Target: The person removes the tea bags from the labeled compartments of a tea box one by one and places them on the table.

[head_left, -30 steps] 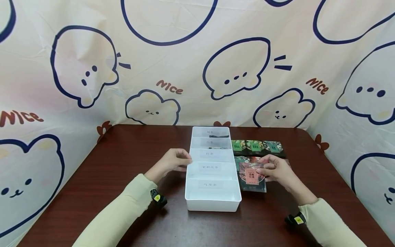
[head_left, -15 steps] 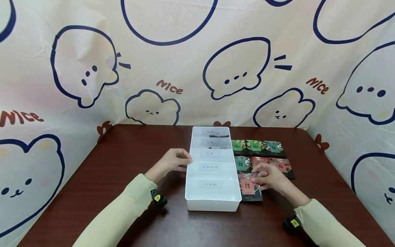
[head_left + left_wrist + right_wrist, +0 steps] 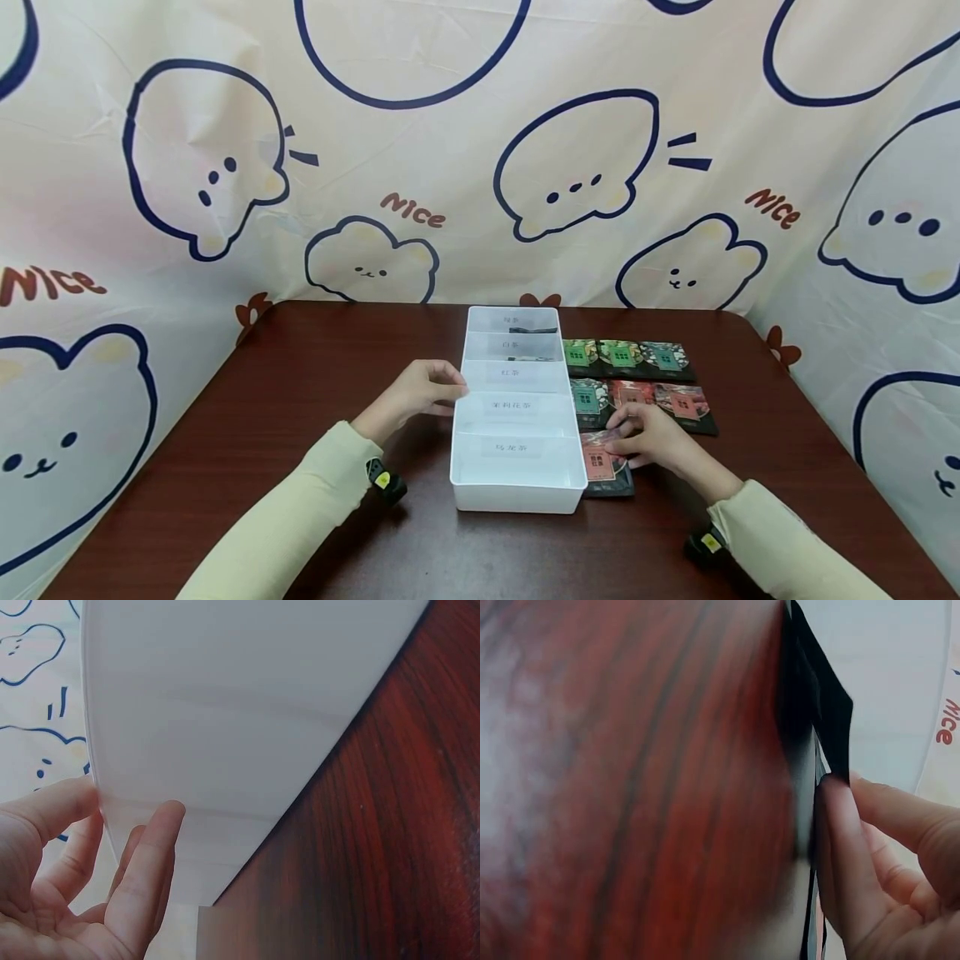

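A long white divided box [image 3: 519, 497] stands on the table, its compartments bearing labels. At its left side, my left hand [image 3: 420, 392] pinches the rim between thumb and forefinger; in the left wrist view, the other fingers of that hand [image 3: 97, 877] extend beside the outer wall. My right hand [image 3: 651, 435] pinches the upper edge of a pink-labelled dark tea bag packet [image 3: 600, 465] close to the box's right wall. The right wrist view shows the packet's dark edge [image 3: 829, 712] tilted between thumb and finger.
Rows of tea packets lie right of the box: green-labelled ones [image 3: 621, 357] at the back, a teal one [image 3: 590, 402] and red ones [image 3: 684, 407] in front. Dark packet edges [image 3: 532, 331] show in the two rear compartments. A patterned cloth [image 3: 465, 167] hangs behind the table.
My right hand has drawn the pink-labelled packet toward the front and slightly left, uncovering the row behind it. My left hand has stayed at the box rim.
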### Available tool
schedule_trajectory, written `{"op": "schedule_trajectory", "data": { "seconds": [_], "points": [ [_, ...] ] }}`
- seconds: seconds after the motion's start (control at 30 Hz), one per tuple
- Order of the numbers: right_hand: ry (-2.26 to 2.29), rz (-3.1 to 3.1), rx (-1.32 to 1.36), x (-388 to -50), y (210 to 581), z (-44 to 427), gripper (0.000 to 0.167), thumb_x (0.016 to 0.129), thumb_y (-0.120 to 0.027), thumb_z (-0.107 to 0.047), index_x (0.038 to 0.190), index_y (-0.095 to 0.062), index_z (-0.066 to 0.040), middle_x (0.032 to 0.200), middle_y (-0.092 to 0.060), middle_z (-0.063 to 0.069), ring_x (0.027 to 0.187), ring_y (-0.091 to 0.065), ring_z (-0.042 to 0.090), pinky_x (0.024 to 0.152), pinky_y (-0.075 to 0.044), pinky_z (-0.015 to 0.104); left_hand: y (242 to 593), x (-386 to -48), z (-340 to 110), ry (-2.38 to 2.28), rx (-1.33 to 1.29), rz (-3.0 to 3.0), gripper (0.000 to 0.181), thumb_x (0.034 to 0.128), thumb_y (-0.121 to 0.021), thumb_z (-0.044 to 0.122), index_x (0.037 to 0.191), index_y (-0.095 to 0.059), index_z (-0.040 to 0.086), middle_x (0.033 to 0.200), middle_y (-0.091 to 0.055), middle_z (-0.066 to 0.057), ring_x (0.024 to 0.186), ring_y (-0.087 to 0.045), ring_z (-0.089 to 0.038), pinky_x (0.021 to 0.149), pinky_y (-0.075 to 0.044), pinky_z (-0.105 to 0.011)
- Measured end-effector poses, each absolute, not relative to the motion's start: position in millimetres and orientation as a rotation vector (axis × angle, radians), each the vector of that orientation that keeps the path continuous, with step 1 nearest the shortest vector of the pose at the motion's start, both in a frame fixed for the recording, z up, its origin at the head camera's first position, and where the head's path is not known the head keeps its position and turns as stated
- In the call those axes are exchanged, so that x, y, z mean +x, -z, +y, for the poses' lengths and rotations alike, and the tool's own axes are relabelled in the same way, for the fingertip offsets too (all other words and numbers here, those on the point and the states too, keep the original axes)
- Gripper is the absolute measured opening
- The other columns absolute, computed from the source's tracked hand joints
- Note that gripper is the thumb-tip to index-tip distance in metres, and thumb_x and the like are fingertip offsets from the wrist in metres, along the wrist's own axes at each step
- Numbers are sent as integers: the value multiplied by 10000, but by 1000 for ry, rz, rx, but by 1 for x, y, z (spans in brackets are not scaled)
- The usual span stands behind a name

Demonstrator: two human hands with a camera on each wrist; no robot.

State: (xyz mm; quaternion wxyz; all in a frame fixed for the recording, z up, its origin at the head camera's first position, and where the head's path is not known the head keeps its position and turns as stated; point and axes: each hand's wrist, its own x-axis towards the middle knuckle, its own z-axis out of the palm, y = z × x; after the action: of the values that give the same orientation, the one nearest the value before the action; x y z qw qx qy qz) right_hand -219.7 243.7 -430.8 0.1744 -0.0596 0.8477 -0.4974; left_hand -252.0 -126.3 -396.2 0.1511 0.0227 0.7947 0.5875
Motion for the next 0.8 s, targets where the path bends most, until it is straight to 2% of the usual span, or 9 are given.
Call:
{"op": "schedule_trajectory", "data": {
  "seconds": [0.4, 0.8],
  "points": [
    [1281, 2493, -68, -219, 428, 238, 289, 769, -795, -65, 977, -596, -33, 825, -532, 80, 635, -585, 186, 509, -573, 347, 396, -252, -126, -1691, 71, 2279, 122, 859, -715, 59, 947, -653, 1, 1026, -629, -157, 828, -667, -222, 793, -590, -457],
    [1234, 2514, -41, -220, 429, 235, 295, 757, -801, -59, 958, -586, -41, 812, -481, 66, 622, -566, 184, 501, -564, 332, 395, -251, -125, -1696, 51, 2273, 115, 856, -715, 50, 941, -652, 3, 1023, -623, -154, 819, -668, -220, 810, -582, -473]
  ]
}}
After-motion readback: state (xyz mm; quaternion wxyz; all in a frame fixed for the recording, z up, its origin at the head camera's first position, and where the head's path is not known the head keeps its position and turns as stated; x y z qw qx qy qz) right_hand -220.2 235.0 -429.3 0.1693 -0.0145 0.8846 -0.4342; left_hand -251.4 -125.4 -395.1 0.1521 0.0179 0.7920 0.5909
